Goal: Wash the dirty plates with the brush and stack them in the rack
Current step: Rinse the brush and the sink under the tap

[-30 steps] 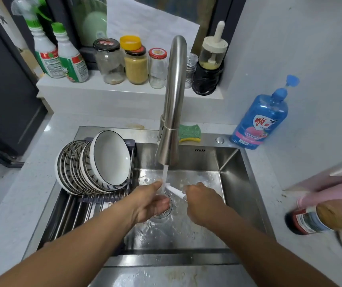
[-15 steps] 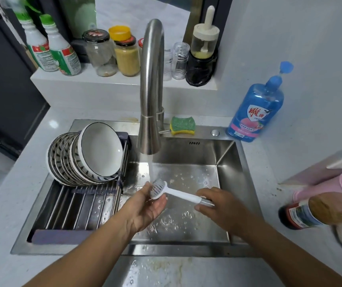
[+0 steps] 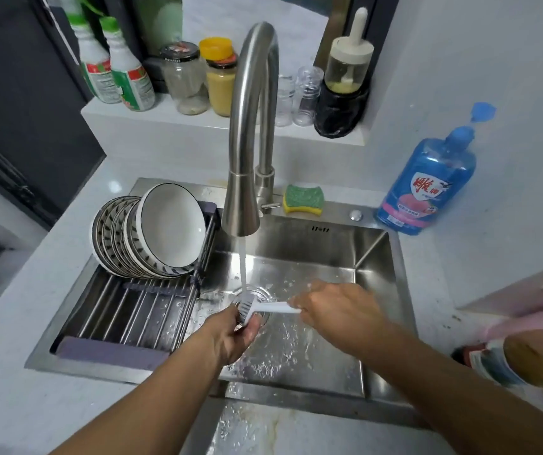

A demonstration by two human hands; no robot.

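Note:
A white dish brush (image 3: 273, 307) lies across the steel sink (image 3: 375, 257), over the drain, under water running from the tap (image 3: 247, 133). My right hand (image 3: 336, 310) grips its handle. My left hand (image 3: 234, 336) cups the bristle head, fingers curled around it. Several white plates with dark patterned rims (image 3: 152, 231) stand on edge, stacked together, in the roll-up rack (image 3: 125, 310) over the sink's left side.
A green-and-yellow sponge (image 3: 303, 199) and a blue soap bottle (image 3: 427, 172) sit behind the sink. Jars and spray bottles line the ledge (image 3: 178, 119). A lying bottle (image 3: 513, 359) and a pink object are on the right counter.
Both hands shifted right with the brush, so its head now sits under the water stream over the drain. My left hand has closed around the bristles.

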